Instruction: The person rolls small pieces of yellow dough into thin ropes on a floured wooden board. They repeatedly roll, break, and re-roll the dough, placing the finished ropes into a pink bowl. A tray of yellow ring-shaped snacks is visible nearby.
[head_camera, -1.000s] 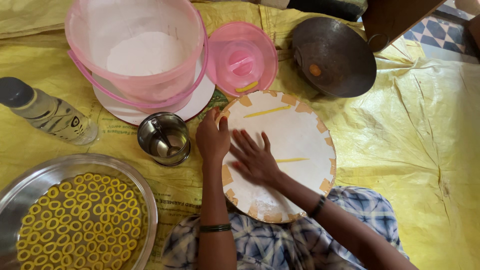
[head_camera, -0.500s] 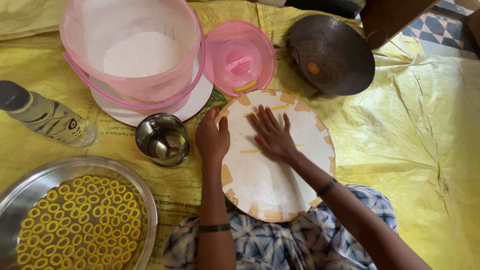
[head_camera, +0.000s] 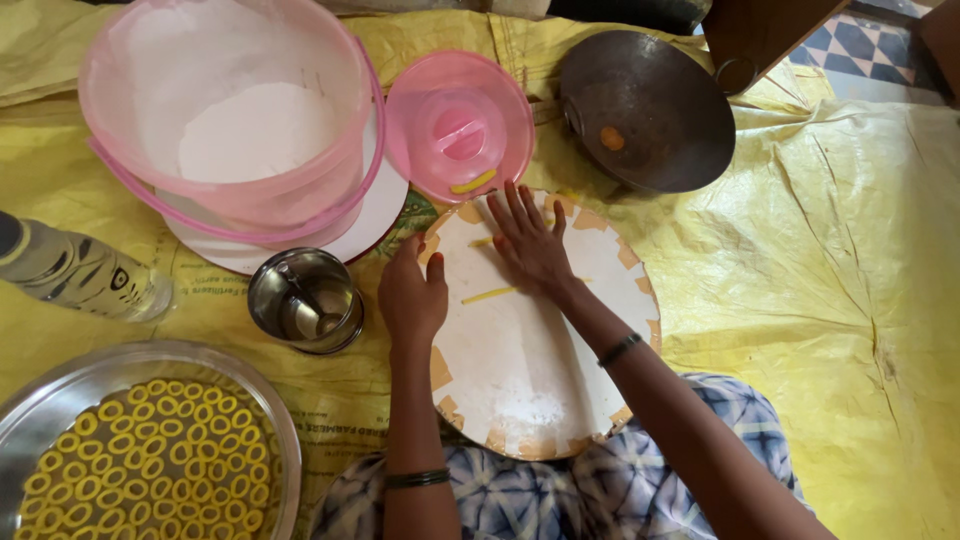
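Observation:
A round white floured board (head_camera: 540, 370) lies on the yellow sheet in front of me. My right hand (head_camera: 530, 240) lies flat with fingers spread on the far part of the board, palm down over a thin yellow strip of dough. Another yellow dough strip (head_camera: 490, 295) sits just below that hand. My left hand (head_camera: 412, 300) rests loosely curled at the board's left edge, holding nothing that I can see.
A pink bucket of white flour (head_camera: 235, 120) on a white plate stands at the back left, its pink lid (head_camera: 460, 125) beside it. A dark wok (head_camera: 645, 110) is behind the board. Left are a small steel cup (head_camera: 305, 300), a bottle (head_camera: 80, 275) and a steel tray of yellow dough rings (head_camera: 140, 460).
My right hand has slid away from me across the board, from its middle to its far edge, rolling the dough strip. My left hand has stayed at the left edge.

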